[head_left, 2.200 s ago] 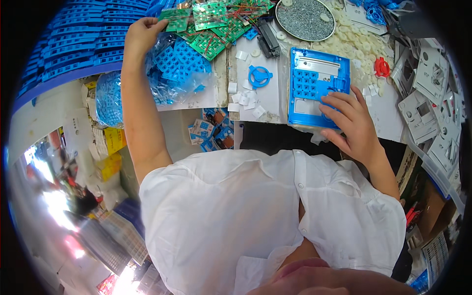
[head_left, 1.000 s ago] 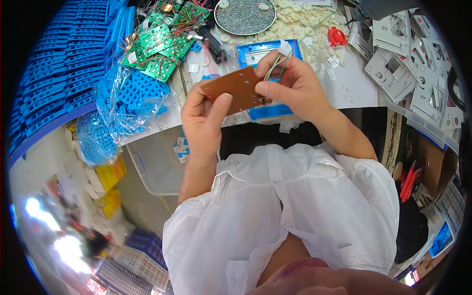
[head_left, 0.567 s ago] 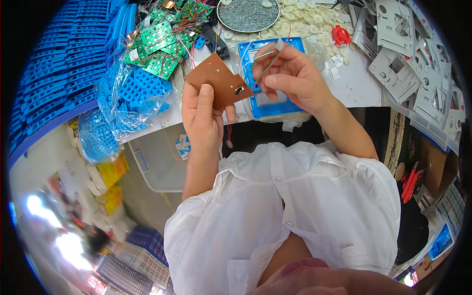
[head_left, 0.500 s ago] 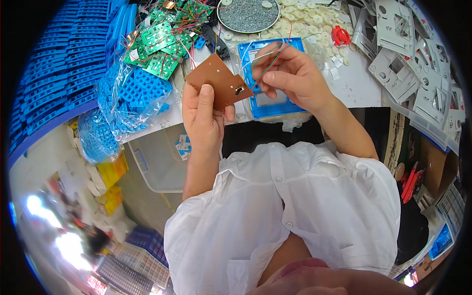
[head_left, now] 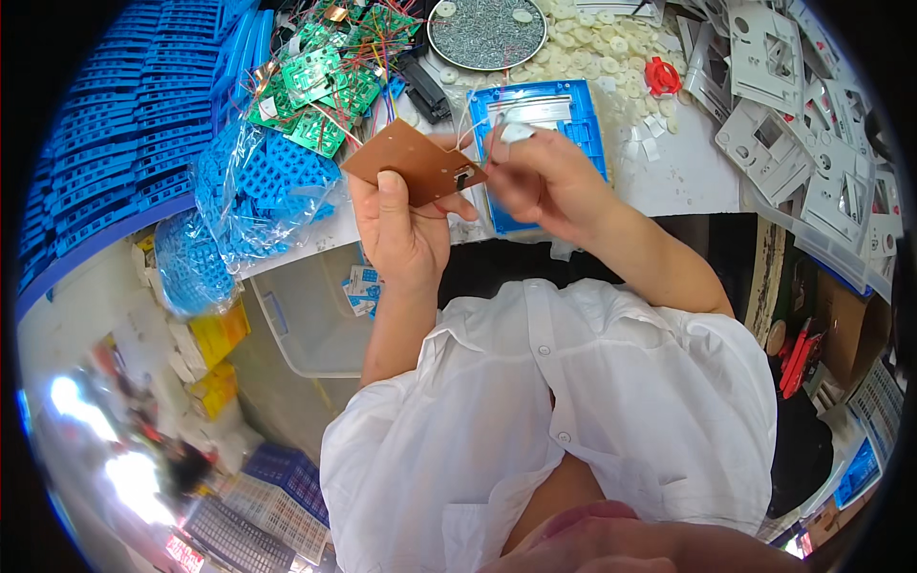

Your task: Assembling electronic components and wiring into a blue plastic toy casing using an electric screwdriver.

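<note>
Head view shows the left hand (head_left: 403, 237) clamped on the brown circuit board (head_left: 413, 164) in the upper middle of the frame, its long axis sloping down rightward to a corner just beside the right hand (head_left: 559, 186), whose grip is too blurred to tell.

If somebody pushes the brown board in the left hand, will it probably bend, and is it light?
The brown board is probably stiff: its face looks flat, without sagging, in the left hand. It is likely light for its size, since it looks like a thin sheet.
</note>
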Demonstrator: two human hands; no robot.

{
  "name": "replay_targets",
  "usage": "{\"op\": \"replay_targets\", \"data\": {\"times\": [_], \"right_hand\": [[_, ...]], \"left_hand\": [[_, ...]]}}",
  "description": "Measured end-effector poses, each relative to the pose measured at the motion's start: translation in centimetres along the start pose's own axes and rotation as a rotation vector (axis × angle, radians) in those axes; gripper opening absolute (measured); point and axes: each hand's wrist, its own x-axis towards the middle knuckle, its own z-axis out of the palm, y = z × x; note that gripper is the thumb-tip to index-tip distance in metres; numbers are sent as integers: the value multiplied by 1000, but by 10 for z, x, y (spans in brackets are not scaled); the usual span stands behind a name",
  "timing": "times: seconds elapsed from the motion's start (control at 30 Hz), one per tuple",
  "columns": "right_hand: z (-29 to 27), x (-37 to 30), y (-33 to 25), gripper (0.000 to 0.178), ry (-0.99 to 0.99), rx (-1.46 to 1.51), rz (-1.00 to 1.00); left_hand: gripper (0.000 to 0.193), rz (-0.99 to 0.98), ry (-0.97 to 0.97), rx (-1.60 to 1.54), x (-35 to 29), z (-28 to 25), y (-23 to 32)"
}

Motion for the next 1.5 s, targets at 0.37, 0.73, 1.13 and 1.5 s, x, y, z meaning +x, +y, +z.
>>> {"op": "replay_targets", "data": {"times": [0.37,0.73,1.13,1.5], "right_hand": [[-16,-2,-13,63,-310,-613,-398],[-9,-27,-6,37,-183,-303,-375],[-43,-35,-38,28,-10,-838,-303],[-58,15,-55,29,-12,-1092,-244]], "left_hand": [[36,-12,-148,167,0,-4,1],[18,-254,-309,388,-13,7,16],[49,-850,-464,195,-36,-14,-5],[66,-770,-285,220,-42,-15,-10]]}}
